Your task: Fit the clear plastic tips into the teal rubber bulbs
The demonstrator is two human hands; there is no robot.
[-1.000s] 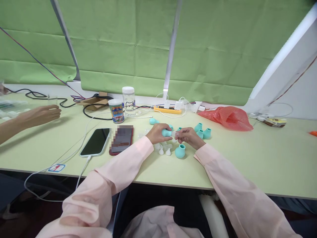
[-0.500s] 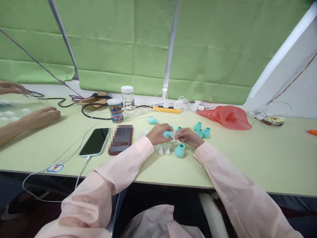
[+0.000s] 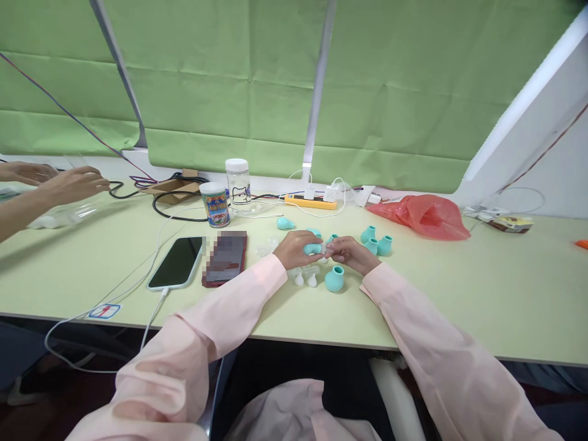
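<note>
My left hand (image 3: pixel 294 247) grips a teal rubber bulb (image 3: pixel 313 248) just above the pale green table (image 3: pixel 459 294). My right hand (image 3: pixel 348 252) pinches a small clear plastic tip (image 3: pixel 323 248) at the bulb's open end. The two hands meet at the middle of the table. A teal bulb (image 3: pixel 334 279) stands upright just in front of my right hand. Small clear tips (image 3: pixel 305 277) lie under my left hand. Three more teal bulbs (image 3: pixel 376 241) sit behind my right hand, and another (image 3: pixel 285 223) lies behind my left.
Two phones (image 3: pixel 177 262) (image 3: pixel 225 257) lie left of my hands, one on a white cable. A printed can (image 3: pixel 215 205), a clear jar (image 3: pixel 237 181), a power strip (image 3: pixel 310 202) and a red plastic bag (image 3: pixel 420 215) stand at the back. Another person's hands (image 3: pixel 68 182) work at far left.
My hands stay together on the bulb and tip, hardly shifting. The other person's hand at far left has lifted off the table and moved back towards the wall.
</note>
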